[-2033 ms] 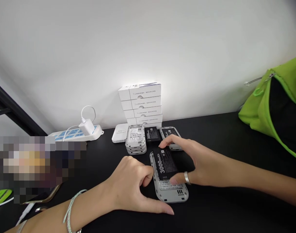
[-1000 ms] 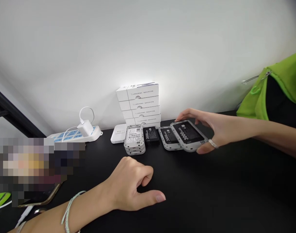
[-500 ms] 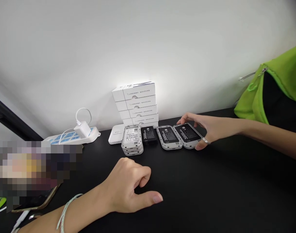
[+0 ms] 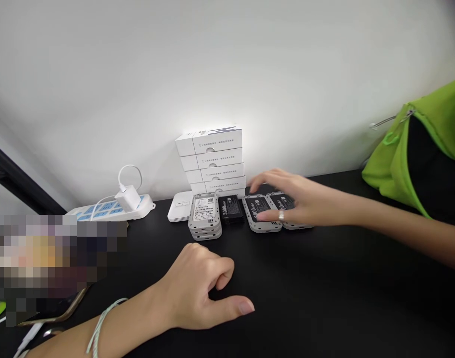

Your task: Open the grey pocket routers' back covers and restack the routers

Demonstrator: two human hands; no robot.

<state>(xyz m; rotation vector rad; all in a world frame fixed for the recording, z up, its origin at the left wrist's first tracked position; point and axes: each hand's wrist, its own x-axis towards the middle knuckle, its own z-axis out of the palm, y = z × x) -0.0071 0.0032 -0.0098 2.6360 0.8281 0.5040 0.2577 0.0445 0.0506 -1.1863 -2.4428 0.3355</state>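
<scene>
The right hand [image 4: 294, 199] is extended over a rounded grey plastic case [image 4: 265, 227] fitted with a black battery [image 4: 261, 203], thumb and fingers parted; whether contact is made cannot be told. A matching grey case [image 4: 299, 225] is partly hidden beside it. Over the black tabletop [image 4: 317, 298], the left hand [image 4: 197, 288] is held with fingers curled, thumb stretched away, nothing gripped.

There are at least four white boxes [image 4: 220, 160], two battery-filled casings [image 4: 265, 227], one casing stack [image 4: 205, 211], one power strip [image 4: 146, 206] and one charger [image 4: 127, 199].
</scene>
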